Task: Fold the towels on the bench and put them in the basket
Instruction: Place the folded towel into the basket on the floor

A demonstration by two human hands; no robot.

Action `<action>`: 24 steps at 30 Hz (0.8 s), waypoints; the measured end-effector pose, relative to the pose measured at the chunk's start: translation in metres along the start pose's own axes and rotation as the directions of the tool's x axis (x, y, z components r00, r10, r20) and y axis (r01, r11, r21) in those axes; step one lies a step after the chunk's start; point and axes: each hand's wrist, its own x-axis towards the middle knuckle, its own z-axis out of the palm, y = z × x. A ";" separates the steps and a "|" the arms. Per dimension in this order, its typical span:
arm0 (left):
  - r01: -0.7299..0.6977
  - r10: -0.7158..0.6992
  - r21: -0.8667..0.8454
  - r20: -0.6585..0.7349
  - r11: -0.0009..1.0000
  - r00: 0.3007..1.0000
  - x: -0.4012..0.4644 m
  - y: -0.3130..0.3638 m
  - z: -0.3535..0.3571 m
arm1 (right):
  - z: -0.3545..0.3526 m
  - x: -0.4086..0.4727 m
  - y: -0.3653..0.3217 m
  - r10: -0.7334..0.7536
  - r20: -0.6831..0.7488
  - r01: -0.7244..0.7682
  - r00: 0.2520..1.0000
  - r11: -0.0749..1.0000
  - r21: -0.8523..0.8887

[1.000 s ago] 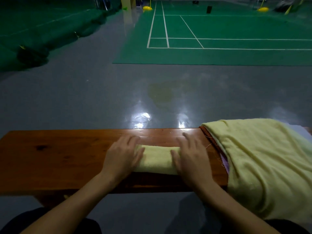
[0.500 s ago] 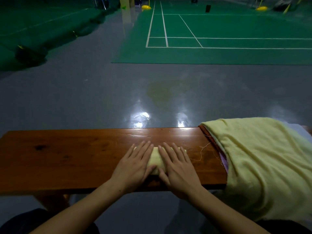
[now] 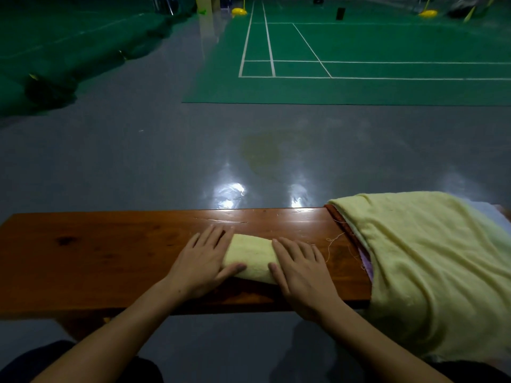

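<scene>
A small folded yellow towel [image 3: 250,258] lies on the wooden worktop [image 3: 110,250], at about 6 o'clock. The left hand [image 3: 203,265] rests flat on its 9 o'clock end, the right hand [image 3: 300,269] on its 3 o'clock end (fingers straight, gripping nothing). A large yellow towel [image 3: 431,261] drapes the worktop's 3 o'clock end.

A folded towel [image 3: 250,257] lies on the worktop [image 3: 96,255], near its front edge. The left hand [image 3: 203,262] rests flat on the towel's left end, the right hand [image 3: 300,268] on its right end. Further right, a loose towel [image 3: 431,261] drapes over the worktop's right end and hangs down its front. Floor [image 3: 166,161] lies behind.
</scene>
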 end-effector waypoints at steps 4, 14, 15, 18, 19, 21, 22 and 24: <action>0.019 -0.022 -0.049 -0.060 0.999 0.998 0.000 -0.008 -0.011 | -0.010 0.006 0.008 0.040 -0.010 -0.039 0.999 0.998 0.049; 0.283 -0.383 -0.389 -0.210 0.877 0.899 0.006 0.006 -0.023 | -0.022 0.007 -0.003 0.119 0.089 -0.133 0.989 0.977 0.169; 0.308 -0.405 -0.429 -0.156 0.849 0.901 0.008 0.010 -0.023 | -0.021 0.007 -0.007 0.106 0.099 -0.121 0.989 0.979 0.166; 0.378 -0.443 -0.509 -0.007 0.773 0.896 0.017 0.021 -0.024 | -0.017 0.007 -0.015 0.061 0.089 -0.075 0.994 0.984 0.161; 0.395 -0.447 -0.528 0.033 0.752 0.894 0.021 0.024 -0.025 | -0.016 0.007 -0.017 0.053 0.080 -0.065 0.995 0.984 0.166; 0.407 -0.444 -0.569 0.081 0.714 0.892 0.025 0.028 -0.028 | -0.016 0.008 -0.017 0.059 0.074 -0.071 0.996 0.983 0.170; 0.396 -0.435 -0.595 0.086 0.699 0.896 0.026 0.030 -0.030 | -0.016 0.007 -0.016 0.069 0.074 -0.081 0.995 0.982 0.173; 0.333 -0.392 -0.664 0.064 0.669 0.918 0.026 0.032 -0.034 | -0.020 0.007 -0.014 0.095 0.070 -0.108 0.993 0.972 0.208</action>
